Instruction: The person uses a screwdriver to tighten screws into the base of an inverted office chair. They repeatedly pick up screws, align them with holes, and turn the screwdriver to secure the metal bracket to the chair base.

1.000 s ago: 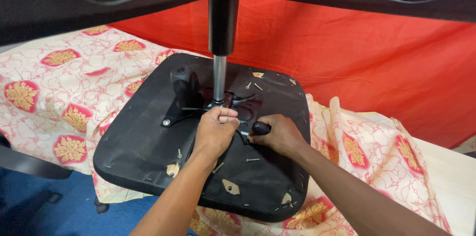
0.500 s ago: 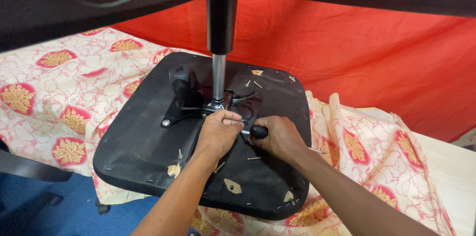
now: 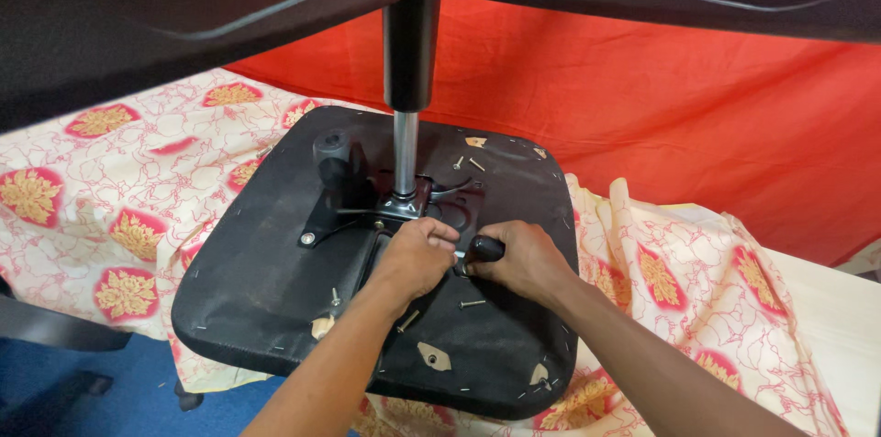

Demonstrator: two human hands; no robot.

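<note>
Your hands meet at the centre of the upturned chair seat (image 3: 266, 308), just below the metal mechanism plate (image 3: 413, 207) where the gas-lift column (image 3: 405, 157) stands up. Your left hand (image 3: 418, 253) is curled into a narrow fist, knuckles up, pressing at the plate's near edge; what its fingers pinch is hidden. Your right hand (image 3: 523, 258) is wrapped around a black tool handle (image 3: 485, 248) at its 9 o'clock side — only the rounded butt of the handle shows between the two hands.

The handle is dark, smooth and stubby; its shaft and tip are hidden by your left fist. Its long axis runs roughly from 3 o'clock toward 9 o'clock, working end pointing at your left hand.

The seat lies underside up, a black rounded square dotted with staples and torn patches of tan backing. It rests on a cream cloth with red and gold flowers (image 3: 83, 189), and a red cloth (image 3: 716, 125) hangs at 12 to 2 o'clock. Loose screws (image 3: 473, 304) lie on the seat at 6 o'clock from your right hand, with more at 12 o'clock beside the column. A black lever (image 3: 335, 184) sticks out from the plate toward 10 o'clock.
</note>
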